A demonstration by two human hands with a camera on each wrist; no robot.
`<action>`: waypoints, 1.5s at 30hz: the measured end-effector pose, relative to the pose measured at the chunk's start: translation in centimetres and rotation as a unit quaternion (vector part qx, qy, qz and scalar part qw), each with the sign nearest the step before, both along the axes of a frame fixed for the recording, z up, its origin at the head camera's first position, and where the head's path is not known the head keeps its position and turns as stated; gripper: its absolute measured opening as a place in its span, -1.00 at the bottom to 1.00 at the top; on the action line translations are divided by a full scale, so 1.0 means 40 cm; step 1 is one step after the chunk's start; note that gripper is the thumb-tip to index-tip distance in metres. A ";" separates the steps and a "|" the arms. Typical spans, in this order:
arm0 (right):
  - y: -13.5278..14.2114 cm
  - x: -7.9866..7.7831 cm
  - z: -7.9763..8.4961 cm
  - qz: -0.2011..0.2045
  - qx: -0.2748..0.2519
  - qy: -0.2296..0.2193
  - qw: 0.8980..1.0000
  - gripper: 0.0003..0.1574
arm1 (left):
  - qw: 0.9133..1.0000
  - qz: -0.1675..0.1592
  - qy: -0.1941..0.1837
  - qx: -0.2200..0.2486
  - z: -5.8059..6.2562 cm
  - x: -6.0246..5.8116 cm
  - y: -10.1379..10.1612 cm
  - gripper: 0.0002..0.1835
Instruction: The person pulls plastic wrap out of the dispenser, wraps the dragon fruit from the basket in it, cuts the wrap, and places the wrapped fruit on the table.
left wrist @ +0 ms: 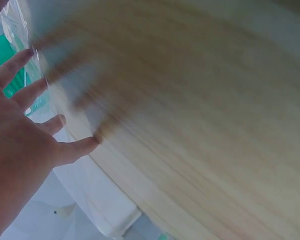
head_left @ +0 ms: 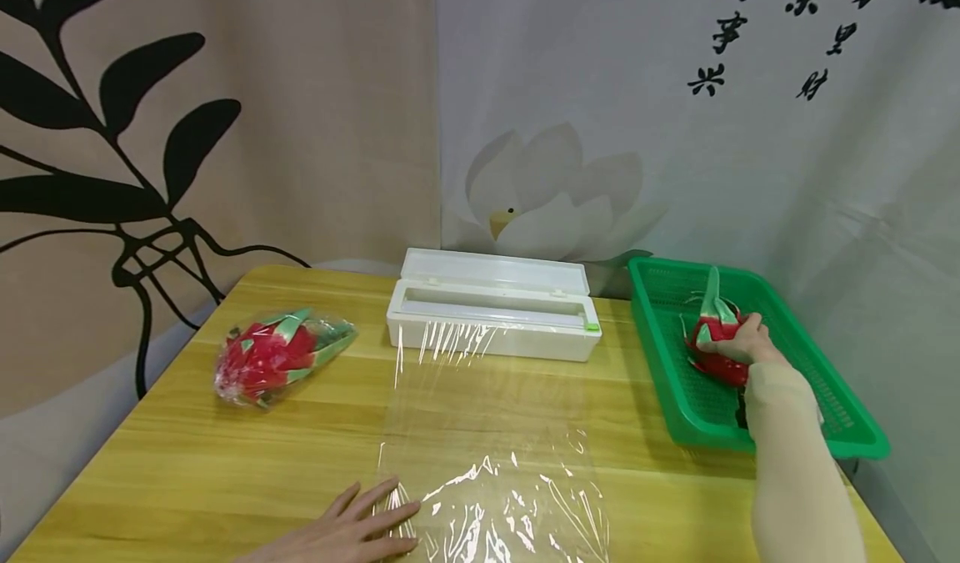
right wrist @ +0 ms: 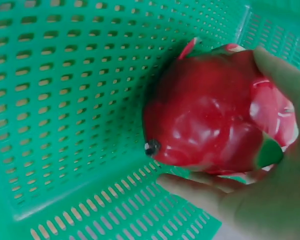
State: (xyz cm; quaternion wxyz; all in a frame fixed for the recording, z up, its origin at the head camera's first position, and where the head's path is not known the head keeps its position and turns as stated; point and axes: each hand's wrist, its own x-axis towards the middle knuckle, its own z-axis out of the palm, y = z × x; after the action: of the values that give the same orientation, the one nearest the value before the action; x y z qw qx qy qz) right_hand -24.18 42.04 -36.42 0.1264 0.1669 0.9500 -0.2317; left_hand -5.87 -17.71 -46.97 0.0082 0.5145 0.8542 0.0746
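Note:
Inside the green basket (head_left: 678,413), my right hand (head_left: 750,342) grips a red dragon fruit (right wrist: 200,115) with green leaf tips. Fingers and thumb curve round its sides in the right wrist view, and its dark end faces the basket wall. My left hand (head_left: 360,525) lies with spread, straight fingers on the left edge of a sheet of cling film (head_left: 487,463). The film runs over the table from a white cling film box (head_left: 495,342) with its lid raised. In the left wrist view the fingertips (left wrist: 92,142) touch the tabletop.
A second dragon fruit (head_left: 281,354), wrapped in clear film, lies at the left on the wooden table (head_left: 172,463). Behind the table hangs a printed cloth (head_left: 330,113). The basket stands at the table's right edge, beside the film box.

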 end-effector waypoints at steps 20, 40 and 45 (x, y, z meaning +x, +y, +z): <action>0.019 -0.012 -0.019 0.044 0.079 0.055 0.994 0.28 | 1.000 -0.002 0.028 0.005 0.003 0.006 -0.002 -0.42; 0.005 -0.016 0.033 0.099 0.125 0.189 0.969 0.32 | 1.000 -0.006 0.022 0.000 0.007 0.007 -0.005 -0.42; -0.008 -0.006 0.070 0.106 0.138 0.205 0.963 0.31 | 1.000 -0.004 0.015 -0.006 0.006 0.007 -0.006 -0.41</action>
State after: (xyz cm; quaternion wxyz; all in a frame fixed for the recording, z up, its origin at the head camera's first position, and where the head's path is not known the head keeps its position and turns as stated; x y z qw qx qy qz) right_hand -24.41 41.72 -33.64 -0.0714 0.0303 0.9906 -0.1131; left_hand -5.60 -17.97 -46.73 -0.0014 0.5191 0.8525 0.0617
